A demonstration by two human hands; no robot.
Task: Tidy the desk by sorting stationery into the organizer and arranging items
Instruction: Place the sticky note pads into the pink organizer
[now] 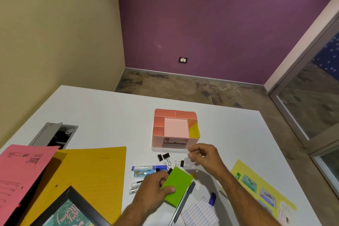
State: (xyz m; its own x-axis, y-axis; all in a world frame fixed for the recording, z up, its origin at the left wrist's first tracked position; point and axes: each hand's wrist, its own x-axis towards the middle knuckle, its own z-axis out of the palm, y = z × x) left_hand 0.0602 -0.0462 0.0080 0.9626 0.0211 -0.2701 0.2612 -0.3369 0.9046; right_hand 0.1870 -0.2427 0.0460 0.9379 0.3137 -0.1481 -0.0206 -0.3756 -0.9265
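A pink desk organizer stands mid-table, with a pale pink note pad in its middle compartment and yellow-orange notes in the right one. My left hand grips a green sticky-note pad just above the table. My right hand hovers in front of the organizer's small drawer, fingers pinched together; whether anything is between them is unclear. Black binder clips lie between the hands. Blue and white markers lie left of the green pad, a dark pen under it.
A yellow folder, pink paper and a framed card cover the near left. An open cable hatch sits at the left. A yellow sticker sheet, a blue eraser and a label sheet lie on the right.
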